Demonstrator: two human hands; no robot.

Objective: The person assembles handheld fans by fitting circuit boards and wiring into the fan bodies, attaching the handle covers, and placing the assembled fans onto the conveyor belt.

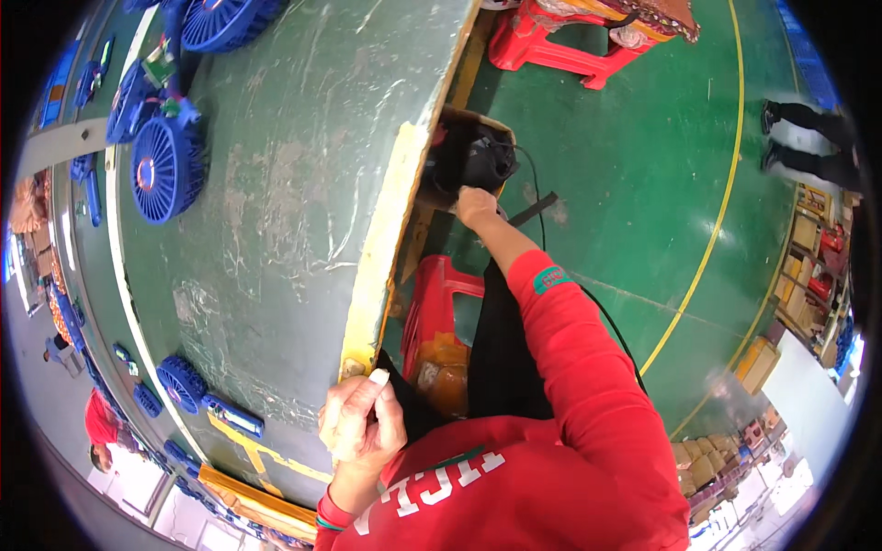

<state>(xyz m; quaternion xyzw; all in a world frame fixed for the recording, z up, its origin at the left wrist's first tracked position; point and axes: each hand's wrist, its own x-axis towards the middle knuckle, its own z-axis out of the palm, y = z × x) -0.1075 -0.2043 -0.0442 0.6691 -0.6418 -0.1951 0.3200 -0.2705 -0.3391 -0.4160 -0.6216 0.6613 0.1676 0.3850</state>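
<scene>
My right hand (pixel 476 208) reaches past the table edge to an open cardboard box (pixel 493 119) beside the table. Its fingers are curled at the box's near corner; what they grip, if anything, is hidden. A black bundle (pixel 487 165) with a cable lies in the box, just beyond that hand. My left hand (pixel 362 419) is closed beside the yellow-taped edge (pixel 377 275) of the green-topped table (pixel 266 184). A pale spot shows at its pinched fingertips, too small to name.
Blue round fan parts (pixel 163 170) stand along the table's far left side. A red stool (pixel 432 298) is tucked near my legs; another red stool (pixel 593 64) holds a cloth-covered load farther off. A black cable runs down the green floor (pixel 634 184). A person's legs (pixel 813 142) show at right.
</scene>
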